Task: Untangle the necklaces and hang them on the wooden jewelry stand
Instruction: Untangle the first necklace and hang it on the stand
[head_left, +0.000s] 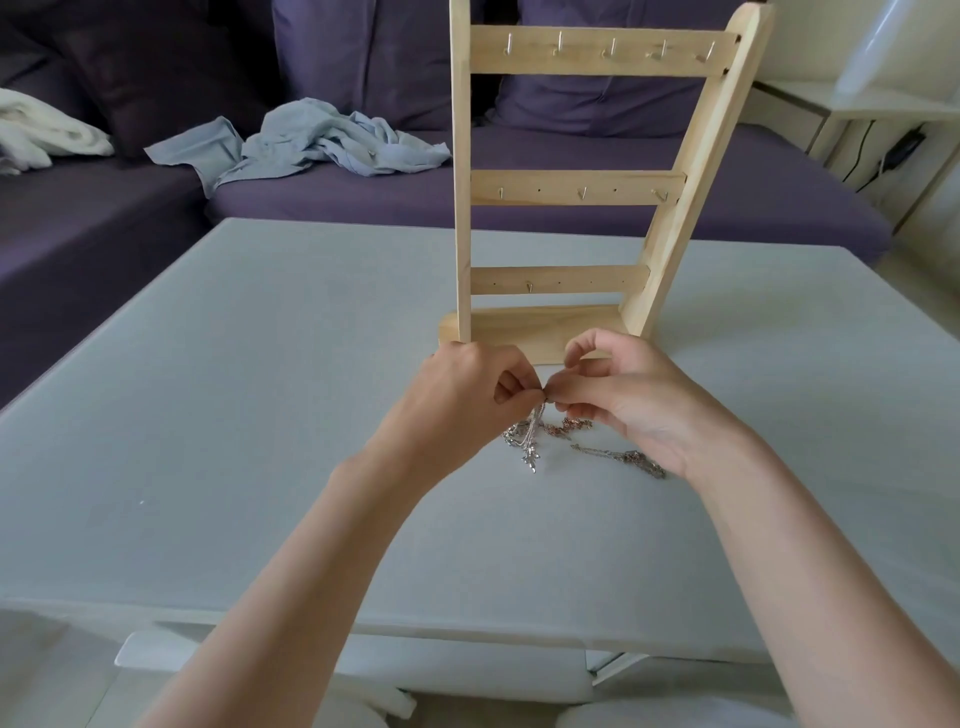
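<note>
Two bare forearms coming in from the bottom edge, meeting over the middle of the pale grey table (208, 395). Left hand (457, 400) and right hand (628, 400) pinched fingertip to fingertip on the same bit of silver chain (535, 421), held just above the tabletop. Both closed in a fine pinch, other fingers curled in. Chain hanging more or less straight down from the pinch, long axis near vertical, leafy pendant end (530, 460) pointing down toward the camera side and touching the table.

Rest of the necklaces (618, 457) lying flat under and between the hands: a coppery strand right beneath the right fingers, a darker one trailing off to the right under the right wrist, running roughly left to right. How many strands, can't tell, too knotted.

Just behind the hands, wooden jewelry stand (571, 187), upright, three crossbars with small metal hooks, all bare.

Further back, purple sofa (571, 176) with a crumpled light blue cloth (322, 140) and something white (47, 135) at far left.
</note>
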